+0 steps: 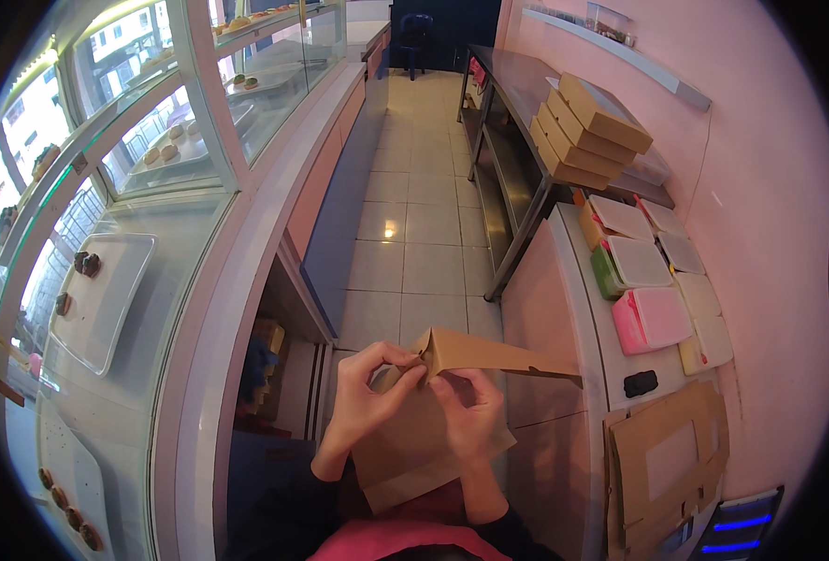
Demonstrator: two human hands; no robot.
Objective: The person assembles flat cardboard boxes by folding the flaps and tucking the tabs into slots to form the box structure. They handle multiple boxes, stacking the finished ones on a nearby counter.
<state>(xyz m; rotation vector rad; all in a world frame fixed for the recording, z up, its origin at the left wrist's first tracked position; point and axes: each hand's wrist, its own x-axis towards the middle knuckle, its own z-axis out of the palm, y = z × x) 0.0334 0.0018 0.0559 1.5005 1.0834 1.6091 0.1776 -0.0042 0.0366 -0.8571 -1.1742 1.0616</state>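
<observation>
As its corner might pop open, the bare left hand (377, 391) and right hand (470, 411) pinch the half-folded brown cardboard box (478, 353) low in front. Farther off, flat-topped brown cardboard boxes (589, 133) sit stacked, likely to save room.

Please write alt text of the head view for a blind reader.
A left hand and a right hand grip one corner of a partly folded brown cardboard box. At right are stacked brown cardboard boxes and colourful lidded plastic tubs; at left, a white-framed glass display case holds small brown pastries on white trays.
</observation>
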